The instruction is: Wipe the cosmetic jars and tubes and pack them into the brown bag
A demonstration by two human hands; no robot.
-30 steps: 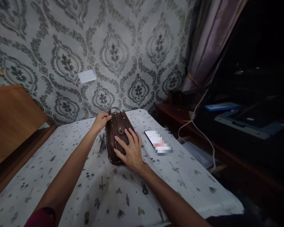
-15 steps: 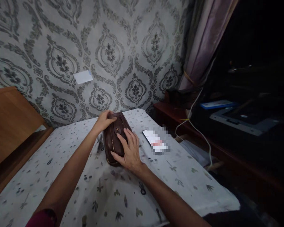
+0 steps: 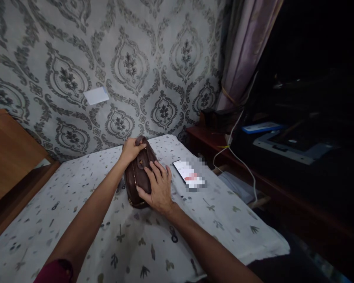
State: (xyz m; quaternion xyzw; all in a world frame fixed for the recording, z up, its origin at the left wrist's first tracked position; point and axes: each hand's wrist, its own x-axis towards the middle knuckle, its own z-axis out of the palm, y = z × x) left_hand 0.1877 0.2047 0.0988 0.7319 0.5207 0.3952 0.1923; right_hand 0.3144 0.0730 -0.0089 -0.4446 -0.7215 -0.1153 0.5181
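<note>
A brown leather zip bag (image 3: 132, 182) with a small gold emblem and gold zips sits on a white patterned cloth, its far end pointing toward the wall. My left hand (image 3: 132, 151) grips that far end beside a short strap loop, with the thumb across the top and the other fingers mostly hidden. My right hand (image 3: 159, 186) rests on the near right part of the bag, fingers spread over its top and thumb stretched toward the zip. Just to the right lies a phone (image 3: 181, 169) with a lit, partly blurred-out screen.
Patterned wallpaper (image 3: 129, 63) rises behind the cloth-covered surface (image 3: 224, 232), with a white card (image 3: 96, 96) on it. A wooden panel (image 3: 11, 153) stands at left. On the right are a dark red shelf (image 3: 200, 135), a white cable (image 3: 236, 125) and a tied curtain (image 3: 247, 51).
The strap loop at the bag's far end now stands up beside my left hand, and the bag looks slightly turned. My right hand stays spread on it. The whole view has shifted a little.
</note>
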